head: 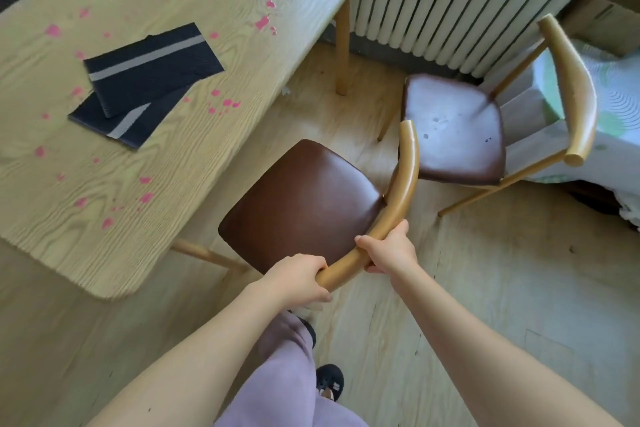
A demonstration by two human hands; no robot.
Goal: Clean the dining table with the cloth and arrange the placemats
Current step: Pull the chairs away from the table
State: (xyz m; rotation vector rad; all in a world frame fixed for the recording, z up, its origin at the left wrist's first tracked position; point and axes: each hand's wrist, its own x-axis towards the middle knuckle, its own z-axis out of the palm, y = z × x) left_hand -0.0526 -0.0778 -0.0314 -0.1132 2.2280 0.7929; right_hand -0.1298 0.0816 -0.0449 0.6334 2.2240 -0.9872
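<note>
The left hand (298, 282) and right hand (389, 250) grip the near chair's backrest (398, 198); the table (242, 45) is unwiped, pink stains (261, 22) reaching its near edge, placemats (149, 69) overlapped askew, no cloth visible.

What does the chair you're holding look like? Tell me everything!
The chair has a smooth, dark-brown padded seat that looks like leather, and a curved, light wooden backrest. It is next to the dining table, seat towards it. The left hand and right hand both grip the backrest. Its legs are mostly hidden.
</note>
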